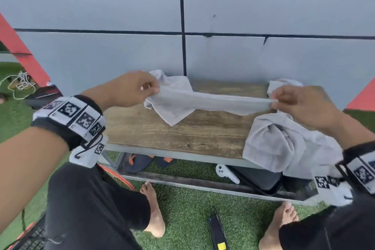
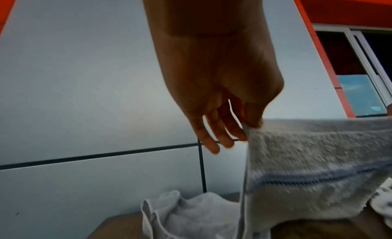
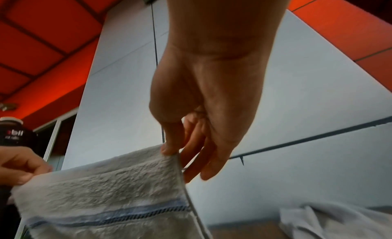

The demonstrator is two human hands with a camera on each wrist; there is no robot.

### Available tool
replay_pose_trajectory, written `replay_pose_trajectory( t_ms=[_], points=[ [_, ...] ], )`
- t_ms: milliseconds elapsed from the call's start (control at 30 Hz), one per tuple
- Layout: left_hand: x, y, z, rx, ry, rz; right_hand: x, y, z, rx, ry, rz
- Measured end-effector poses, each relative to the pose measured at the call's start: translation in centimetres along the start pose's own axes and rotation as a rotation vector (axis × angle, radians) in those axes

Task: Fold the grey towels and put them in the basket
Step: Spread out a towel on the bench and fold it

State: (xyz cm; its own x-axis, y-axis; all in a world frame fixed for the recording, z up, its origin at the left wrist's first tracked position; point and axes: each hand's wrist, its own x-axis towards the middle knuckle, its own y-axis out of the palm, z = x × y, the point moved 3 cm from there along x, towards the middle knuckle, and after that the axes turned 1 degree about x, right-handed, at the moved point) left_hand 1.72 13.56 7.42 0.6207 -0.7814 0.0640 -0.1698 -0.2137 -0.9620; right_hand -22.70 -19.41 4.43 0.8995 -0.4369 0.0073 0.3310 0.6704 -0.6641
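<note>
A grey towel (image 1: 213, 102) with a blue stitched band (image 2: 307, 175) is stretched in the air over the wooden table (image 1: 172, 134). My left hand (image 1: 134, 89) pinches its left top corner between thumb and forefinger, the other fingers (image 2: 214, 137) loose. My right hand (image 1: 298, 103) pinches the right top corner (image 3: 169, 152) the same way. The towel hangs down from both pinches (image 3: 106, 192). A second grey towel (image 1: 172, 85) lies crumpled at the table's back, and more crumpled towels (image 1: 284, 144) are heaped at the right end. No basket is in view.
A grey panelled wall (image 1: 243, 26) stands right behind the table. Under the table lie a white controller (image 1: 225, 172), a black case (image 1: 261, 178) and sandals (image 1: 140, 161). My bare feet (image 1: 154, 209) rest on green turf, with a black device (image 1: 218, 231) between them.
</note>
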Motion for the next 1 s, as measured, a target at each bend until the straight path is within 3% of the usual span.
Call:
replay_pose_trajectory(
  t_ms=[133, 267, 333, 533, 733, 833, 1000],
  points=[
    [-3.2, 4.5, 0.6, 0.035, -0.013, 0.437, -2.7, 3.8, -3.0, -0.029, -0.009, 0.362],
    [-4.4, 6.6, 1.4, -0.044, -0.06, 0.566, -2.2, 5.4, -4.7, -0.157, 0.018, 0.481],
    [-3.9, 7.0, 2.0, -0.068, -0.106, 0.522, -1.3, 5.5, -4.8, -0.188, 0.015, 0.445],
    [-0.5, 8.8, 3.2, -0.029, -0.175, 0.17, 2.9, 6.9, -5.1, -0.129, 0.099, 0.138],
    [3.8, 11.9, 4.3, -0.031, -0.229, -0.017, 7.4, 9.4, -6.0, -0.238, 0.169, -0.068],
    [5.5, 13.3, 4.6, -0.072, -0.228, -0.059, 8.9, 10.5, -6.7, -0.298, 0.206, -0.074],
    [6.6, 15.9, 5.8, -0.116, -0.266, 0.004, 10.5, 12.2, -8.8, -0.379, 0.251, -0.025]
  ],
)
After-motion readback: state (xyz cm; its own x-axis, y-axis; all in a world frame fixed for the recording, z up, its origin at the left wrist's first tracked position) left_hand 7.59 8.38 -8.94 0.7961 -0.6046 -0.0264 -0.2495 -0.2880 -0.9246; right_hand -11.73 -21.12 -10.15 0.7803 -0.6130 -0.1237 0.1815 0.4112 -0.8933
